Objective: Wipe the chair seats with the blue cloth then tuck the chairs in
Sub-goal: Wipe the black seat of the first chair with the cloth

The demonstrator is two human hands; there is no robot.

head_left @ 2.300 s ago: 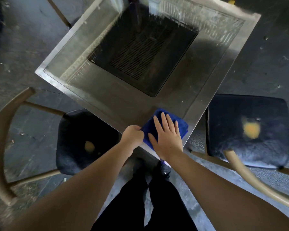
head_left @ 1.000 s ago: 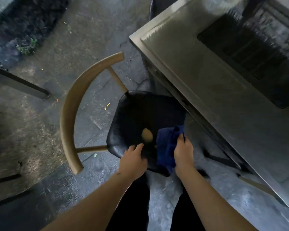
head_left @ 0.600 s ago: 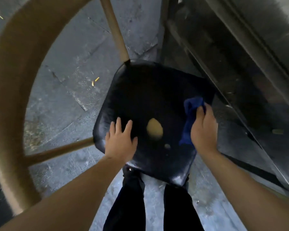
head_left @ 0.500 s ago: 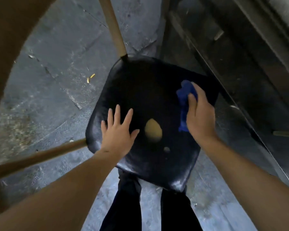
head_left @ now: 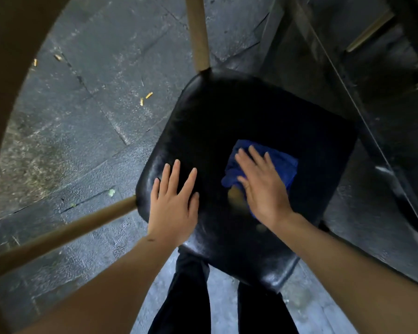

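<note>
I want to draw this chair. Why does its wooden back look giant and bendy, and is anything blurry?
Head view: the wide-angle lens curves the chair back near the edges. The right hand, on the blue cloth, and the yellowish spot look slightly smeared. The black seat shows glare.

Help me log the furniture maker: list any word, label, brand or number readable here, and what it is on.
None. No text shows on the black padded chair seat, the blue cloth, the curved wooden backrest, the dark table frame or the grey stone floor. Both hands are bare.
</note>
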